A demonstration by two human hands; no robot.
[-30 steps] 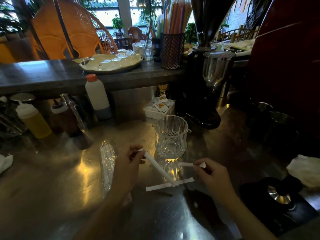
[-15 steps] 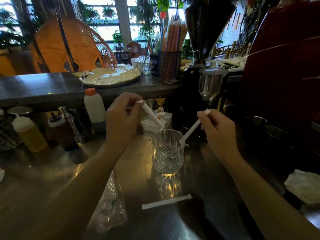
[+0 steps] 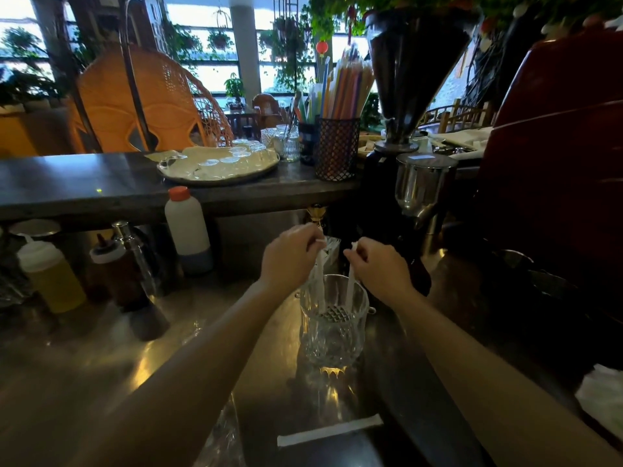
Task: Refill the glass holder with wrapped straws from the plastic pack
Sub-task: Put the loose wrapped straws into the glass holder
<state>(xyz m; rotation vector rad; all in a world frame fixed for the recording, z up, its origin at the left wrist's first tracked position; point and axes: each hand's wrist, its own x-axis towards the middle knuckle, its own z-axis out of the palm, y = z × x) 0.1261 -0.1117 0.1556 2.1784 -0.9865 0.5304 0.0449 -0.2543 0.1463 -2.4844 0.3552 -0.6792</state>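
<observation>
A cut-glass holder [image 3: 332,326] stands on the steel counter in the middle. My left hand [image 3: 290,256] pinches the top of a white wrapped straw [image 3: 318,281] that stands upright inside the glass. My right hand [image 3: 379,267] pinches a second wrapped straw [image 3: 350,288], also lowered into the glass. A third wrapped straw [image 3: 328,431] lies flat on the counter in front of the glass. The clear plastic pack [image 3: 226,436] lies near my left forearm, partly hidden by it.
Squeeze bottles [image 3: 50,276], a white bottle with an orange cap [image 3: 188,230] and a shaker [image 3: 141,281] line the left. A coffee grinder [image 3: 411,156] stands right behind the glass. A mesh cup of coloured straws [image 3: 338,148] and a tray of glasses [image 3: 219,163] sit on the raised shelf. A white cloth [image 3: 603,402] lies at right.
Both hands rose from the counter, each with a wrapped straw, and came together over the glass. The straws went from slanted to upright inside it.
</observation>
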